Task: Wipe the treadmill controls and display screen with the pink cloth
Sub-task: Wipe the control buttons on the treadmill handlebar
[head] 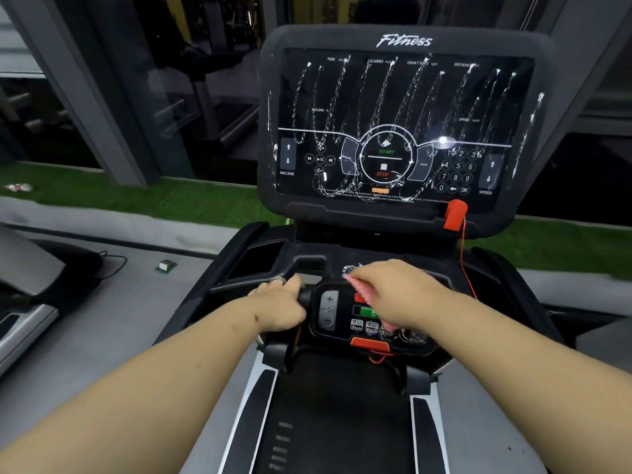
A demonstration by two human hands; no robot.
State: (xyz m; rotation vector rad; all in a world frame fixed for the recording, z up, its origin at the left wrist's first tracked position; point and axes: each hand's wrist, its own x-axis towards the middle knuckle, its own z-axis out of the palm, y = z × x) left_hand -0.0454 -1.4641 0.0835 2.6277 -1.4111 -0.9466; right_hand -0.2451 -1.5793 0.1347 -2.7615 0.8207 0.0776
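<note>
Right hand (396, 295) clutches the nubby pink cloth (365, 291) on the glossy control panel (337, 314); left hand (282, 304), at nine o'clock, wraps the black handlebar (304, 295). Streaked display screen (403, 128) stands at twelve.

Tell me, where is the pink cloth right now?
In the head view, the pink cloth is low and just right of centre, held under the right hand against the small control panel, below the foam-streaked display screen.

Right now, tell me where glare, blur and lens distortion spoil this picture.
Head view: a bright glare spot sits on the display screen right of START; the right hand and pink cloth are motion-smeared; the wide lens bows the window frames; the room beyond is dim.
</note>
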